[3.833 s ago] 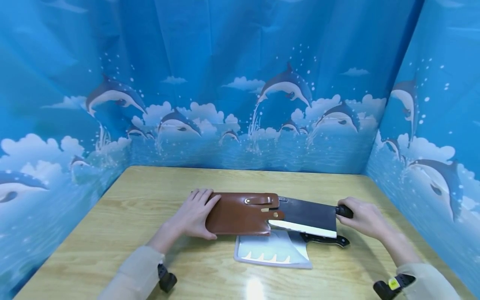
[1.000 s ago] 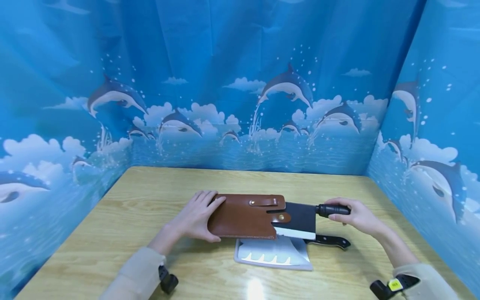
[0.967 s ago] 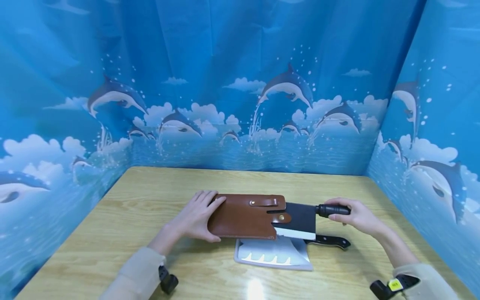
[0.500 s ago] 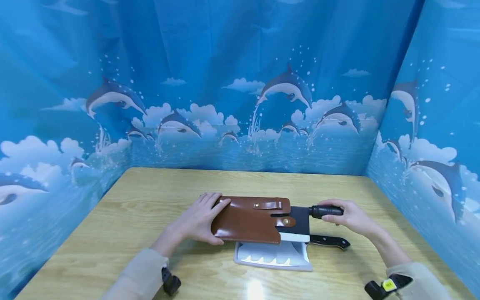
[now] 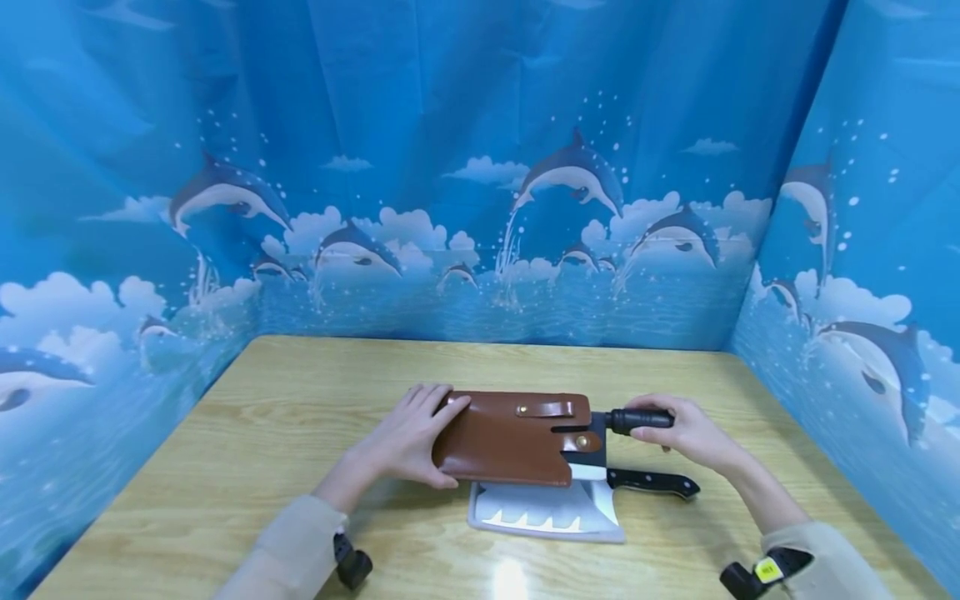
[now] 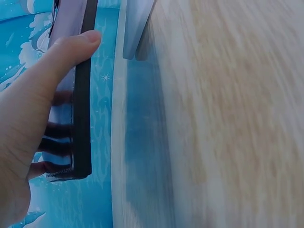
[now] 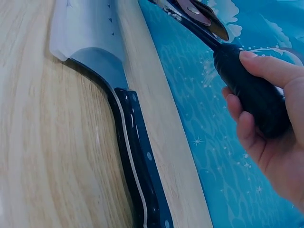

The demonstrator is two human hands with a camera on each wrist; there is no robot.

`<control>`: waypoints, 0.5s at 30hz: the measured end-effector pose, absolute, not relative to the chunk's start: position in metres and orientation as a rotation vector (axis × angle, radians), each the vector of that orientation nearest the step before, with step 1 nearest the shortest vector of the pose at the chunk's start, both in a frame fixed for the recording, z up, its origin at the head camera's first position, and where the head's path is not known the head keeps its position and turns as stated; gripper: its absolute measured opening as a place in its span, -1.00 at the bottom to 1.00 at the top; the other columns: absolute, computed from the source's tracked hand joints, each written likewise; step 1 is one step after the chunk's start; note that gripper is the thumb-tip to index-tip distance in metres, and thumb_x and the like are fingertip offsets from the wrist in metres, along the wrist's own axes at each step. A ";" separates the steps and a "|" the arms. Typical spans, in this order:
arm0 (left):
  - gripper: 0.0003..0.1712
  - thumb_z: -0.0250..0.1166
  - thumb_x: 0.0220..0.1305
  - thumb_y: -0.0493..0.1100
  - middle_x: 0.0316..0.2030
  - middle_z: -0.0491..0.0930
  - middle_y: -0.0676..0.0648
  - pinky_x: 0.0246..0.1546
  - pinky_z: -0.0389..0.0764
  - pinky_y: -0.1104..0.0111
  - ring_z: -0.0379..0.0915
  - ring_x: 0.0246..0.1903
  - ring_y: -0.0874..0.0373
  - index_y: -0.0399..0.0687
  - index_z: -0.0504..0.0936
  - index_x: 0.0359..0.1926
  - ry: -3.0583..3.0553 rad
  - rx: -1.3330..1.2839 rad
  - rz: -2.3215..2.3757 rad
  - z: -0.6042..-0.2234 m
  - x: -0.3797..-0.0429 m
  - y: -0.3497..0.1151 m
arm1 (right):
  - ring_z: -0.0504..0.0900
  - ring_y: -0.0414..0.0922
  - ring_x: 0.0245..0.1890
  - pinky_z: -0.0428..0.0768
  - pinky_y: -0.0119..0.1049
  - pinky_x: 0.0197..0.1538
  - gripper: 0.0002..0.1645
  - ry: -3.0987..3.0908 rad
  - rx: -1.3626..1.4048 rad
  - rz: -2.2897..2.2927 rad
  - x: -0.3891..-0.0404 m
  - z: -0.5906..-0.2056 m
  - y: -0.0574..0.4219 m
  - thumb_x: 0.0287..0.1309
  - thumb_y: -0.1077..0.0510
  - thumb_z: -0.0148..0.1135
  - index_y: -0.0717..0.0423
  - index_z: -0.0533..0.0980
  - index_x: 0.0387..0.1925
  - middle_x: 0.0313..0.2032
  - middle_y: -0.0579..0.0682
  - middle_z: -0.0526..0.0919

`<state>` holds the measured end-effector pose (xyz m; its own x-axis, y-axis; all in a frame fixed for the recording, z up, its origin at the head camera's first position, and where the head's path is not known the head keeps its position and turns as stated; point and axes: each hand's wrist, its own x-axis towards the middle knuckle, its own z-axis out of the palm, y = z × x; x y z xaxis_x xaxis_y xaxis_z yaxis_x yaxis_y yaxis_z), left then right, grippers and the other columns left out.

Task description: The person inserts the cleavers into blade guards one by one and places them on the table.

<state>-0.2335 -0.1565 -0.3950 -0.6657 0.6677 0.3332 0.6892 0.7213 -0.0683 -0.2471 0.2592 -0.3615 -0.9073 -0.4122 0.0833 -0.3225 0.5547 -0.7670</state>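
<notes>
My left hand (image 5: 415, 437) grips the closed end of a brown leather sheath (image 5: 506, 446), thumb on the near edge; the left wrist view shows the fingers wrapped round it. In my right hand (image 5: 686, 429) is the black handle (image 7: 251, 90) of a cleaver, whose dark blade (image 5: 596, 446) sits mostly inside the sheath. A strip of blade with a bright edge shows at the sheath's mouth. The sheath's snap strap (image 5: 581, 442) lies over that blade. Both are held above the table, overlapping a second cleaver in the head view.
The second cleaver lies on the wooden table (image 5: 337, 367), with a pale cover (image 5: 525, 521) along its blade and a riveted black handle (image 5: 652, 482) pointing right. A blue dolphin-print curtain (image 5: 480, 167) encloses the back and sides.
The cleaver has moved left, deeper into the sheath, as my right hand pushed inward. My left hand and the sheath have shifted slightly right. The second cleaver has stayed put.
</notes>
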 end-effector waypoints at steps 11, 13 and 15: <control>0.29 0.32 -0.35 0.50 0.23 0.24 -0.31 0.20 0.16 -0.02 0.16 0.20 -0.17 -0.07 0.15 0.37 -2.612 -1.018 -0.097 -0.393 -0.234 -0.157 | 0.36 -0.17 -0.68 0.42 -0.27 -0.65 -0.38 2.683 -0.490 -1.297 -0.248 -0.358 0.256 0.10 0.01 0.27 0.26 0.40 0.12 -0.42 0.10 0.50; 0.29 0.32 -0.35 0.50 0.23 0.24 -0.30 0.20 0.16 -0.02 0.17 0.20 -0.17 -0.06 0.16 0.37 -2.609 -1.012 -0.101 -0.393 -0.235 -0.159 | 0.39 -0.17 -0.64 0.45 -0.26 -0.62 -0.42 2.605 -0.524 -1.383 -0.247 -0.358 0.257 0.17 0.07 0.21 0.32 0.36 0.14 -0.42 0.14 0.49; 0.29 0.32 -0.36 0.50 0.23 0.24 -0.29 0.21 0.15 -0.02 0.16 0.21 -0.16 -0.06 0.16 0.37 -2.612 -0.998 -0.101 -0.393 -0.235 -0.161 | 0.43 -0.15 -0.59 0.49 -0.24 -0.55 -0.44 2.543 -0.550 -1.458 -0.247 -0.357 0.258 0.22 0.12 0.15 0.37 0.31 0.15 -0.41 0.17 0.48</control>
